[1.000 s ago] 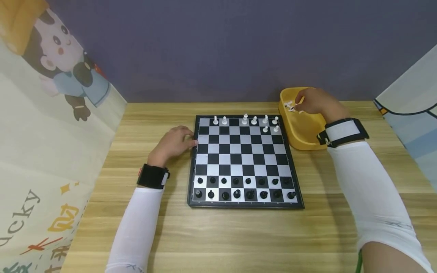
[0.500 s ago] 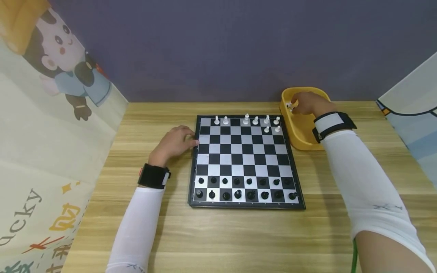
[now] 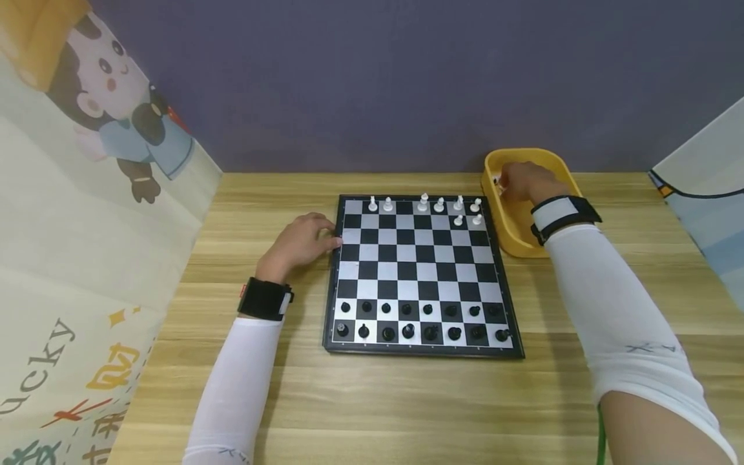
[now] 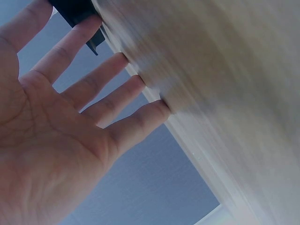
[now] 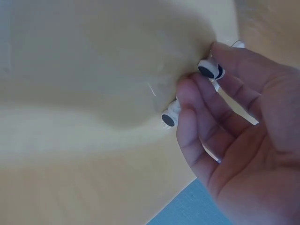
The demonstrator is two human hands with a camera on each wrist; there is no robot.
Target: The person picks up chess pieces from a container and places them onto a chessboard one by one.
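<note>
The chessboard (image 3: 418,255) lies on the wooden table, with white chess pieces (image 3: 423,203) in the far rows and black chess pieces (image 3: 407,330) filling the two near rows. At its left edge my left hand (image 3: 299,242) rests with spread fingers, thumb on the frame; the left wrist view shows the fingertips (image 4: 161,110) against the tabletop. My right hand (image 3: 530,181) is down inside the yellow tray (image 3: 511,242). In the right wrist view its thumb and fingers pinch a white chess piece (image 5: 209,69) with a dark base. Another white piece (image 5: 169,116) lies beside the fingers, partly hidden.
The yellow tray stands close against the board's far right corner. A dark blue wall (image 3: 372,84) rises behind the table (image 3: 418,407). A printed cloth (image 3: 70,245) hangs at the left, another sheet (image 3: 709,187) at the right.
My right hand has moved left and lower into the tray, to the white pieces there. The left hand keeps its place at the board's edge. The whole view has shifted slightly.
</note>
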